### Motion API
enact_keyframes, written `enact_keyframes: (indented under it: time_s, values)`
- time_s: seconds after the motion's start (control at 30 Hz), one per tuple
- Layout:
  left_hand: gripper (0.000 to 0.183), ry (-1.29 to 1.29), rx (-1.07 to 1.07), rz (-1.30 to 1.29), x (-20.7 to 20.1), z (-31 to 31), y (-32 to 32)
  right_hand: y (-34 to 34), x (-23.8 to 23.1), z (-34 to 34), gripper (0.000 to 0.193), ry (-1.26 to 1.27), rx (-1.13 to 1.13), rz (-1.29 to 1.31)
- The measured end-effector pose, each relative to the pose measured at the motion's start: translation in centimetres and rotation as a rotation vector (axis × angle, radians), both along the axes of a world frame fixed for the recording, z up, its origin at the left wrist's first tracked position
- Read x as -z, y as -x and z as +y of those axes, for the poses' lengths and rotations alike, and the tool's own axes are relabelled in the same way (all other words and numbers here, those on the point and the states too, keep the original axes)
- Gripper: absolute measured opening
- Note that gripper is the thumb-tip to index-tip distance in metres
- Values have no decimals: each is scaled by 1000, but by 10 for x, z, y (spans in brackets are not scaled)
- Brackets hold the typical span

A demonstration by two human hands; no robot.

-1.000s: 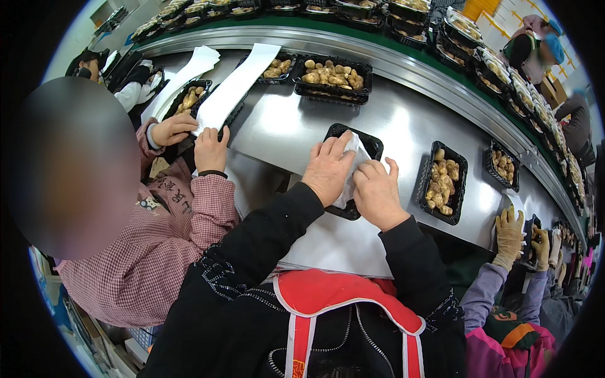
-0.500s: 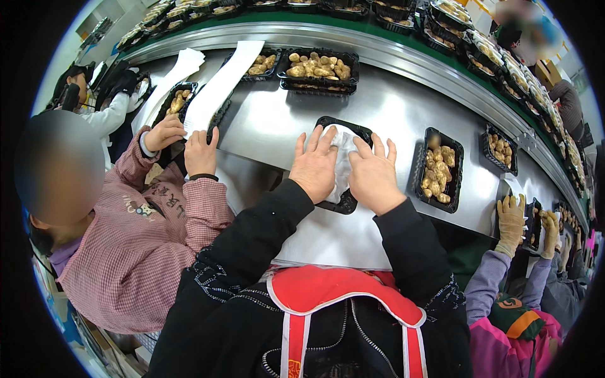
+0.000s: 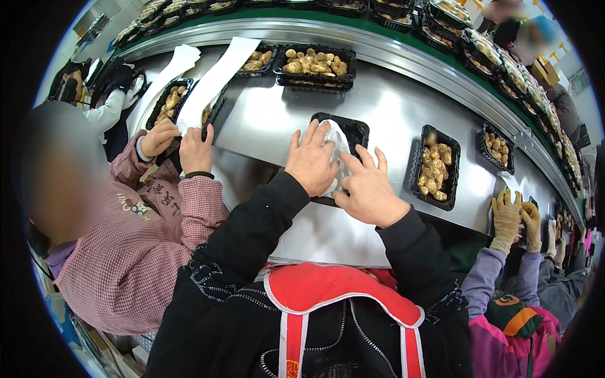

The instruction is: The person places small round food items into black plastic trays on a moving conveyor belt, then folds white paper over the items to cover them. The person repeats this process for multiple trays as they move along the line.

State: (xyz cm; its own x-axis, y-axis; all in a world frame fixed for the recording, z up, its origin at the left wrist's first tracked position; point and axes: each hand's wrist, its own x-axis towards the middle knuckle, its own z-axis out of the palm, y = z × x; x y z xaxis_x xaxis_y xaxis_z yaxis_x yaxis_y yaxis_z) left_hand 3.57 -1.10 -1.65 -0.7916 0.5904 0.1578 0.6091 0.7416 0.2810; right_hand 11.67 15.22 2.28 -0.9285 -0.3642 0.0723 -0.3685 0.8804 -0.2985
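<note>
In front of me, at the near edge of the steel counter, sits a black plastic tray with a crumpled thin white sheet inside. My left hand lies over the sheet's left side, fingers spread and pressing on it. From the other side my right hand reaches over the tray's near right part, fingers apart, with its thumb and index by the sheet's edge. Both hands are open. They hide most of the tray's near half, and I cannot see what lies beneath the sheet.
Black trays of knobbly tan tubers stand right, far right and at the back. Below my wrists lies a stack of white sheets. Left, a co-worker's hands touch long white paper. A green conveyor carries filled trays.
The sheet has shifted toward the tray's left side, uncovering more of its right half. My left hand has slid slightly left; my right hand has drawn lower, its fingers bent differently.
</note>
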Motion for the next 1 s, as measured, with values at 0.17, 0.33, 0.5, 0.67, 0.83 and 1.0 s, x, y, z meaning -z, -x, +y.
enact_keyframes:
  time_s: [0.17,0.33,0.5,0.67,0.83,1.0]
  values:
    - [40,25,-16,-8,-6,3,-4,-3,-5,5,26,5,-39,-17]
    - [41,27,-6,55,6,5,-3,1,-8,-1,26,-56,-25,158]
    - [44,-11,-15,74,7,5,-5,29,21,-4,38,-296,59,297]
    - [46,4,-7,87,11,3,-7,29,29,1,46,-336,121,235]
    - [48,-26,14,119,9,1,-10,32,31,0,46,-340,118,200]
    - [53,-129,46,191,4,1,-11,32,25,-2,44,-372,110,214]
